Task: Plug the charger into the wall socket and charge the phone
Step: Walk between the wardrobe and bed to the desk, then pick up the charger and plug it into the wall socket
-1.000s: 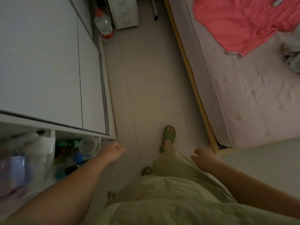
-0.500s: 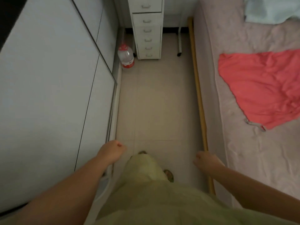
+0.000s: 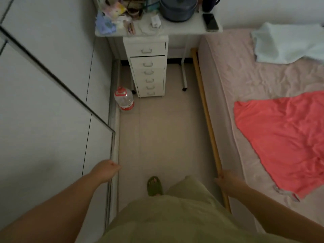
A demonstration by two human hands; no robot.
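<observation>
Phone (image 3: pixel 211 22) and probable charger (image 3: pixel 155 21) on cluttered desk (image 3: pixel 184 28), drawers (image 3: pixel 149 71) beneath

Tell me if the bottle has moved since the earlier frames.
No. The bottle stands left of the drawers, as before; only the camera shifted.

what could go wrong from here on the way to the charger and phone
1. The bottle stands on the floor beside the wardrobe in the narrow aisle; a foot might knock it over.
2. The phone lies at the desk's right front corner, so a careless reach may push it off.
3. The charger sits amid clutter; lifting it could drag its cable across nearby items.
</observation>
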